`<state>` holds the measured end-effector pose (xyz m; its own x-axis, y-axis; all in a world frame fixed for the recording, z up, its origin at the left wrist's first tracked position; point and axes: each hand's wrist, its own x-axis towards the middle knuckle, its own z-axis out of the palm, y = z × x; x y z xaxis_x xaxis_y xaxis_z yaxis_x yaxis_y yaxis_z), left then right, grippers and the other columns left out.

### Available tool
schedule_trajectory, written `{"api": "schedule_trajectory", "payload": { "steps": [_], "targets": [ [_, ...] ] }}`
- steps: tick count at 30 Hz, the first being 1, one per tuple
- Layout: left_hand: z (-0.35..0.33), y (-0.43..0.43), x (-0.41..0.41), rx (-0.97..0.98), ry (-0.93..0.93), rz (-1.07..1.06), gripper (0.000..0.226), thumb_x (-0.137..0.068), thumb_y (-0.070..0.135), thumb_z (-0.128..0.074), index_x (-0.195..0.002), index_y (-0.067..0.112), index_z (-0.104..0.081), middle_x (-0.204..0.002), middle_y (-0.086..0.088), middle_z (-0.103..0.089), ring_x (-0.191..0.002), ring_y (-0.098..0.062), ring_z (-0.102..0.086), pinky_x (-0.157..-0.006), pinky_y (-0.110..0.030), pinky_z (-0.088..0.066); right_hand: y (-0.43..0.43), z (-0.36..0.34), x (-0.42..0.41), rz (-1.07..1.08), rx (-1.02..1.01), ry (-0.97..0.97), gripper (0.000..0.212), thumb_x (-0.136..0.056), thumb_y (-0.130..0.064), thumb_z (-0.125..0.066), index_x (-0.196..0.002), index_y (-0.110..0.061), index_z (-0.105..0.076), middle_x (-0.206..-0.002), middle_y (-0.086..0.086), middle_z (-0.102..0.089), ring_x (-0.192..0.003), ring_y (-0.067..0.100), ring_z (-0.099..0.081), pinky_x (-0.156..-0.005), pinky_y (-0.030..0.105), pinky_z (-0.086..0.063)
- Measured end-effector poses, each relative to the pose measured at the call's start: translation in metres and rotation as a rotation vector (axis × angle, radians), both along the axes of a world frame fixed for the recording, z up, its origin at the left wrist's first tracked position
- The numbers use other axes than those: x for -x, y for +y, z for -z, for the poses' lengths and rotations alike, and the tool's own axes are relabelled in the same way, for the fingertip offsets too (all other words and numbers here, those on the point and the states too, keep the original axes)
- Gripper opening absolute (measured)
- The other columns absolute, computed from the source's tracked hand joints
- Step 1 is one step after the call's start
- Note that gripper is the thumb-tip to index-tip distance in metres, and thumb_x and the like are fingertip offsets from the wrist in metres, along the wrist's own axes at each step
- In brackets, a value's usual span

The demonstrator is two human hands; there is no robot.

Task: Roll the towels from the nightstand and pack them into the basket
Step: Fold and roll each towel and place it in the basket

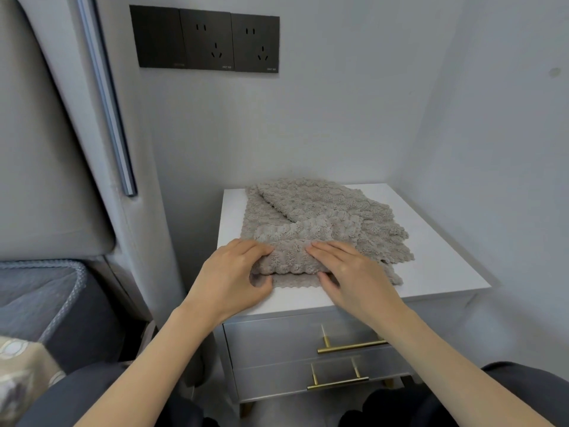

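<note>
Beige fluffy towels [323,211] lie in a loose pile on the white top of the nightstand [437,251]. The nearest towel's front edge is turned over into a short roll [289,257]. My left hand [234,272] grips the roll's left end, fingers on top and thumb tucked under. At the roll's right end my right hand [348,269] holds it the same way, fingers over the top and thumb beneath. No basket is in view.
The nightstand stands in a corner between two grey walls and has two grey drawers with brass handles [351,345]. A padded headboard [46,149] and the bed [37,303] are at the left. Black wall sockets [206,41] sit above.
</note>
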<state>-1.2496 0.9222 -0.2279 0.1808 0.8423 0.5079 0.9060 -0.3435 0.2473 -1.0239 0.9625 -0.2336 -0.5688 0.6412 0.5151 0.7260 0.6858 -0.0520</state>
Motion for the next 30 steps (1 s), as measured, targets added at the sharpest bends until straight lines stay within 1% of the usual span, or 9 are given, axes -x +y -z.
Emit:
{"api": "schedule_trajectory", "payload": {
  "steps": [3, 6, 9, 12, 17, 19, 21, 23, 30],
  "targets": [
    [0.003, 0.004, 0.004, 0.079, -0.060, -0.031, 0.041, -0.081, 0.026, -0.068, -0.121, 0.021, -0.062, -0.117, 0.008, -0.064, -0.115, -0.015, -0.054, -0.093, -0.029, -0.044, 0.005, -0.005, -0.001, 0.024, 0.044, 0.013, 0.036, -0.089, -0.012, -0.061, -0.125, -0.016, -0.062, -0.117, -0.003, -0.067, -0.111, 0.015, -0.059, -0.078, 0.030, -0.055],
    [0.004, 0.010, 0.005, 0.150, -0.156, -0.033, 0.036, -0.089, 0.031, -0.060, -0.124, 0.024, -0.056, -0.119, 0.010, -0.060, -0.114, -0.012, -0.050, -0.092, -0.026, -0.041, 0.011, -0.008, 0.000, 0.022, 0.140, 0.058, 0.031, -0.096, -0.016, -0.050, -0.127, -0.017, -0.057, -0.113, -0.001, -0.063, -0.107, 0.013, -0.051, -0.078, 0.023, -0.041],
    [0.002, 0.015, 0.006, 0.249, -0.314, -0.024, 0.026, -0.092, 0.038, -0.055, -0.116, 0.028, -0.057, -0.101, 0.007, -0.061, -0.094, -0.008, -0.053, -0.077, -0.024, -0.040, 0.016, -0.012, 0.000, 0.014, 0.225, 0.149, 0.030, -0.100, -0.021, -0.044, -0.128, -0.019, -0.054, -0.107, -0.007, -0.060, -0.102, 0.008, -0.047, -0.078, 0.017, -0.033],
    [0.001, 0.020, 0.003, 0.315, -0.424, -0.007, 0.020, -0.095, 0.042, -0.048, -0.093, 0.023, -0.056, -0.075, 0.000, -0.059, -0.065, -0.008, -0.051, -0.061, -0.023, -0.039, 0.021, -0.014, 0.001, 0.021, 0.303, 0.229, 0.027, -0.101, -0.029, -0.040, -0.124, -0.025, -0.053, -0.082, -0.023, -0.047, -0.081, -0.005, -0.042, -0.068, 0.012, -0.031],
    [0.003, 0.033, -0.001, 0.440, -0.538, -0.091, 0.040, -0.096, 0.047, -0.042, -0.075, 0.014, -0.039, -0.065, 0.004, -0.037, -0.057, -0.008, -0.033, -0.054, -0.023, -0.028, 0.032, -0.014, 0.006, 0.049, 0.449, 0.329, 0.021, -0.102, -0.032, -0.040, -0.118, -0.029, -0.053, -0.055, -0.011, -0.044, -0.050, 0.002, -0.044, -0.051, 0.017, -0.032],
    [0.004, 0.037, -0.005, 0.433, -0.518, -0.133, 0.042, -0.096, 0.048, -0.040, -0.073, 0.013, -0.036, -0.064, 0.003, -0.038, -0.059, -0.012, -0.035, -0.055, -0.026, -0.028, 0.037, -0.013, 0.009, 0.071, 0.466, 0.310, 0.026, -0.102, -0.032, -0.038, -0.122, -0.026, -0.055, -0.075, -0.009, -0.057, -0.066, -0.002, -0.050, -0.061, 0.013, -0.033],
    [0.005, 0.041, -0.006, 0.409, -0.438, -0.186, 0.043, -0.096, 0.049, -0.038, -0.070, 0.015, -0.035, -0.066, 0.000, -0.042, -0.067, -0.018, -0.041, -0.059, -0.030, -0.031, 0.042, -0.013, 0.012, 0.115, 0.467, 0.224, 0.033, -0.103, -0.032, -0.034, -0.128, -0.022, -0.053, -0.108, -0.004, -0.058, -0.103, 0.010, -0.049, -0.082, 0.022, -0.034],
    [0.004, 0.044, -0.005, 0.423, -0.351, -0.237, 0.041, -0.096, 0.051, -0.036, -0.069, 0.020, -0.036, -0.073, -0.005, -0.046, -0.080, -0.025, -0.046, -0.067, -0.035, -0.036, 0.046, -0.012, 0.013, 0.159, 0.495, 0.136, 0.037, -0.103, -0.033, -0.030, -0.131, -0.020, -0.051, -0.121, 0.001, -0.053, -0.117, 0.022, -0.039, -0.096, 0.031, -0.032],
    [-0.007, 0.045, -0.003, 0.489, -0.210, -0.217, 0.040, -0.097, 0.052, -0.032, -0.086, 0.015, -0.042, -0.070, 0.003, -0.046, -0.079, -0.023, -0.047, -0.078, -0.039, -0.038, 0.050, -0.021, 0.016, 0.144, 0.510, 0.091, 0.027, -0.099, -0.030, -0.038, -0.108, -0.017, -0.060, -0.091, -0.007, -0.050, -0.097, 0.019, -0.045, -0.097, 0.039, -0.036]
  ]
}}
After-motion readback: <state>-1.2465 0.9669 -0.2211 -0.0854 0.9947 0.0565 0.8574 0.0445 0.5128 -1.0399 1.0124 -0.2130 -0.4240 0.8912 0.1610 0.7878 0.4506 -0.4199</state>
